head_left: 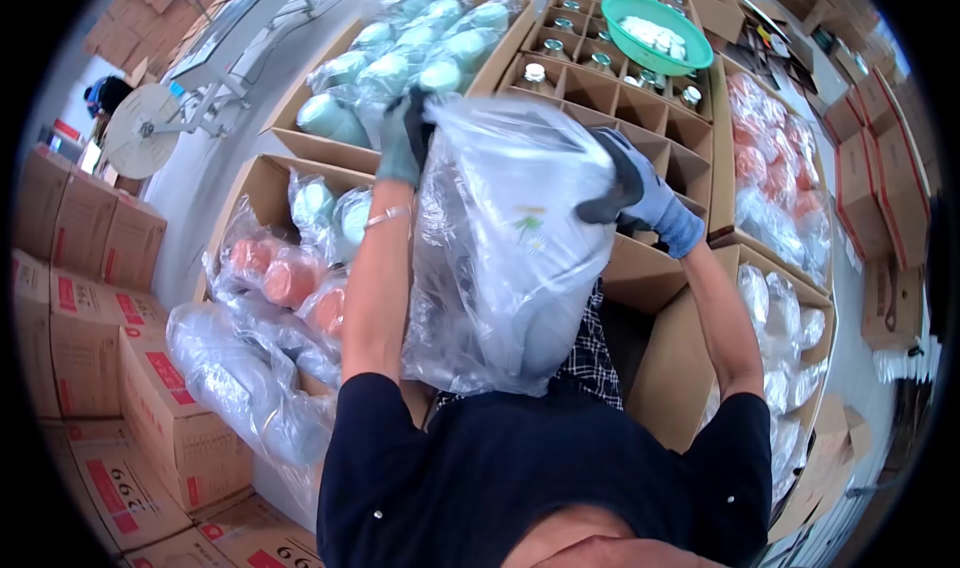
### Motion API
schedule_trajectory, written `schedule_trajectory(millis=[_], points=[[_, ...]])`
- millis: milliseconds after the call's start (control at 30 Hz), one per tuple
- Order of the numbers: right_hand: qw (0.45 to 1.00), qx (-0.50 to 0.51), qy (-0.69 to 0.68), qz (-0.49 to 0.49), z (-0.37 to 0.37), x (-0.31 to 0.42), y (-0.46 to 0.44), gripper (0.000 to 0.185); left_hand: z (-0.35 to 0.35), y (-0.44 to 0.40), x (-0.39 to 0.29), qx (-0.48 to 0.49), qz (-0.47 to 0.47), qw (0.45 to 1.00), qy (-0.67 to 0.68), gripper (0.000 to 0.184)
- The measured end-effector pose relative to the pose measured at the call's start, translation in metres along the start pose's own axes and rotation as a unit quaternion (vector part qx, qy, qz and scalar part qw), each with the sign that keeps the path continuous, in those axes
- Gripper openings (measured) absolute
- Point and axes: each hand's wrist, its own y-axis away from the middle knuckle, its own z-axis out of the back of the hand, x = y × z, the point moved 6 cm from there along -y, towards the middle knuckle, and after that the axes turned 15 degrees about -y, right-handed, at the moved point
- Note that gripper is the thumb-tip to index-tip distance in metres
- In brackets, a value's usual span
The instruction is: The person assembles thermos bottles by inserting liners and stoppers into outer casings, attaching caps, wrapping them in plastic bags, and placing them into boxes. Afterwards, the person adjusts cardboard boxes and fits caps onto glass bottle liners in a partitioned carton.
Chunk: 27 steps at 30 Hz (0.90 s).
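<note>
A large clear plastic bag point(520, 238) with a small green print hangs upright in front of my body, a pale shape faintly visible low inside it. My gloved left hand point(403, 138) is closed on the bag's upper left edge. On the other side, my gloved right hand point(632, 180) grips its upper right edge, thumb across the front. Behind the bag stands a divided carton point(640, 118) with glass bottles in some compartments. Beyond my left hand, a box holds bagged pale green items point(390, 68).
A green basket point(657, 35) with white pieces rests on the divided carton. Bagged orange items point(290, 276) fill part of the left box. Bagged items point(785, 338) lie in the right box. Sealed cartons point(180, 408) are stacked at left. A person point(108, 95) is far left.
</note>
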Motion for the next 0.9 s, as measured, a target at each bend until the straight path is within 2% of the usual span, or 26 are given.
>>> schedule_trajectory(millis=[33, 67, 100, 133, 167, 200, 233, 300, 333, 433, 500, 567, 633, 700, 733, 767, 833, 900], points=[[0.997, -0.057, -0.013, -0.043, 0.005, -0.027, 0.003, 0.079, 0.019, 0.023, 0.011, -0.023, -0.018, 0.999, -0.020, 0.021], [0.989, -0.085, -0.063, -0.105, 0.010, -0.049, 0.002, 0.073, 0.034, 0.049, 0.024, -0.019, -0.019, 0.990, -0.139, 0.028], [0.972, -0.110, -0.115, -0.173, 0.011, -0.071, 0.002, 0.067, 0.049, 0.080, 0.037, 0.030, -0.074, 0.967, -0.244, 0.046], [0.941, -0.152, -0.182, -0.243, 0.006, -0.096, 0.003, 0.063, 0.059, 0.120, 0.037, 0.054, -0.161, 0.842, -0.513, 0.060], [0.899, -0.191, -0.244, -0.311, 0.000, -0.122, 0.004, 0.059, 0.067, 0.154, 0.041, 0.084, -0.178, 0.669, -0.717, 0.064], [0.881, -0.187, -0.282, -0.330, -0.006, -0.143, -0.002, 0.057, 0.085, 0.188, 0.049, 0.105, -0.156, 0.588, -0.787, 0.064], [0.875, -0.174, -0.293, -0.346, -0.015, -0.157, -0.014, 0.055, 0.109, 0.214, 0.056, 0.117, -0.112, 0.560, -0.813, 0.063], [0.859, -0.148, -0.312, -0.377, -0.032, -0.178, -0.040, 0.053, 0.152, 0.242, 0.056, 0.098, -0.049, 0.550, -0.828, 0.062], [0.884, -0.075, -0.245, -0.390, -0.040, -0.184, -0.060, 0.053, 0.169, 0.243, 0.050, 0.074, -0.033, 0.555, -0.828, 0.062], [0.963, 0.055, -0.147, -0.220, -0.051, -0.140, -0.142, 0.046, 0.214, 0.208, 0.010, -0.016, -0.023, 0.579, -0.815, 0.060], [0.990, 0.017, -0.141, -0.025, -0.048, -0.144, -0.215, 0.041, 0.245, 0.164, -0.031, -0.084, -0.031, 0.590, -0.802, 0.059], [0.942, -0.061, -0.320, -0.080, -0.054, -0.148, -0.291, 0.044, 0.272, 0.109, -0.076, -0.139, -0.042, 0.594, -0.791, 0.058], [0.963, -0.112, -0.235, -0.070, -0.068, -0.127, -0.361, 0.047, 0.290, 0.052, -0.115, -0.170, -0.046, 0.586, -0.791, 0.058], [0.990, -0.134, -0.022, -0.030, -0.091, -0.103, -0.405, 0.052, 0.303, -0.001, -0.138, -0.171, -0.040, 0.571, -0.802, 0.057], [0.991, -0.088, 0.099, 0.029, -0.109, -0.103, -0.423, 0.049, 0.305, -0.027, -0.142, -0.159, -0.034, 0.560, -0.812, 0.057], [0.980, -0.019, 0.194, 0.049, -0.133, -0.119, -0.435, 0.039, 0.308, -0.055, -0.141, -0.141, -0.022, 0.550, -0.823, 0.056], [0.955, 0.048, 0.278, 0.090, -0.178, -0.163, -0.444, 0.031, 0.310, -0.103, -0.125, -0.084, 0.000, 0.531, -0.843, 0.056], [0.936, 0.148, 0.316, 0.048, -0.206, -0.196, -0.424, 0.029, 0.306, -0.146, -0.096, -0.018, 0.012, 0.521, -0.853, 0.055]])
